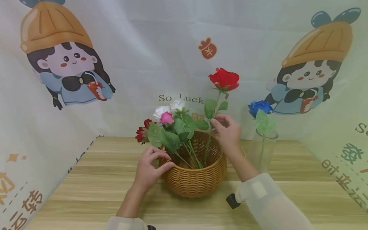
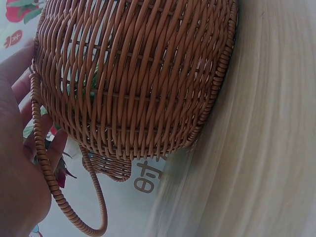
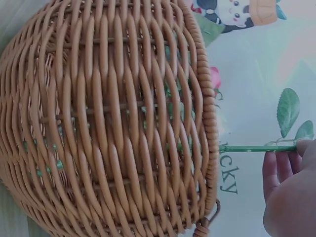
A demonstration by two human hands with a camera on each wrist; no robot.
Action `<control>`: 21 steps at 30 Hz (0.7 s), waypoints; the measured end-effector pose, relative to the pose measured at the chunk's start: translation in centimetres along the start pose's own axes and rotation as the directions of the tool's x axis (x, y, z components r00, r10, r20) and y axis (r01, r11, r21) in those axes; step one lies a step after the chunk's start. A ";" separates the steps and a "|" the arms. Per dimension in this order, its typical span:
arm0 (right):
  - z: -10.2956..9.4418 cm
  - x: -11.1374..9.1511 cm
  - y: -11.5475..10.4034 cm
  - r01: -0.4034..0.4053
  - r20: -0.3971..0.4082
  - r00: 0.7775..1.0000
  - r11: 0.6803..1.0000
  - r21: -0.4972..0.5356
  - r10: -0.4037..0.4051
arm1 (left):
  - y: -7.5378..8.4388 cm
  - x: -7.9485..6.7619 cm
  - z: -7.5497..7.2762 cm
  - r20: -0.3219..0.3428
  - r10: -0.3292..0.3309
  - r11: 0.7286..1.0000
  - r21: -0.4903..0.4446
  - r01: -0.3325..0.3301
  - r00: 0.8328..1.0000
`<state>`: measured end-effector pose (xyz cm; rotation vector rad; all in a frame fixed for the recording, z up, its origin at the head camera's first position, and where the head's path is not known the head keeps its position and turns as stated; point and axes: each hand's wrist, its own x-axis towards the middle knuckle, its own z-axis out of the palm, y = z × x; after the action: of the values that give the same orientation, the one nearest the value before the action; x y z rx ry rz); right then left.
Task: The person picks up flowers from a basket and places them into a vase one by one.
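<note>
Two jobs on one worktop (image 1: 100, 187): your left hand (image 1: 151, 167) grips the wicker basket (image 1: 193, 184) while your right hand (image 1: 230, 134) pinches the red rose (image 1: 225, 79) standing in it, best kept upright and clear of neighbouring leaves (image 1: 170, 141), its foot hard to see.

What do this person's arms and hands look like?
The left hand and right hand are bare, without gloves. The left sleeve and right sleeve are pale cream, each with a lighter patch near the cuff. A small black piece juts out beside each cuff.
</note>
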<state>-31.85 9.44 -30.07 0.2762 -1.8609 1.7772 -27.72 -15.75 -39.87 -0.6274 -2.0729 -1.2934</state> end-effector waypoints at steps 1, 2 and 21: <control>-0.1 0.1 -0.1 0.005 -0.019 1.000 1.000 0.009 -0.005 | -0.1 0.0 0.0 -0.001 0.006 1.000 0.002 -0.006 1.000; -0.2 0.1 -0.2 0.014 -0.040 0.999 1.000 0.018 -0.014 | -0.1 0.0 0.0 -0.004 0.010 1.000 0.005 -0.010 1.000; -3.1 2.0 -2.0 0.210 -0.297 0.941 0.967 0.145 -0.160 | 4.7 0.2 -0.7 -0.025 0.035 0.999 0.016 -0.035 0.999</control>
<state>-31.80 12.64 -27.38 0.2388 -1.4339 1.7483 -24.56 -14.47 -36.53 -0.6347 -2.0410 -1.2578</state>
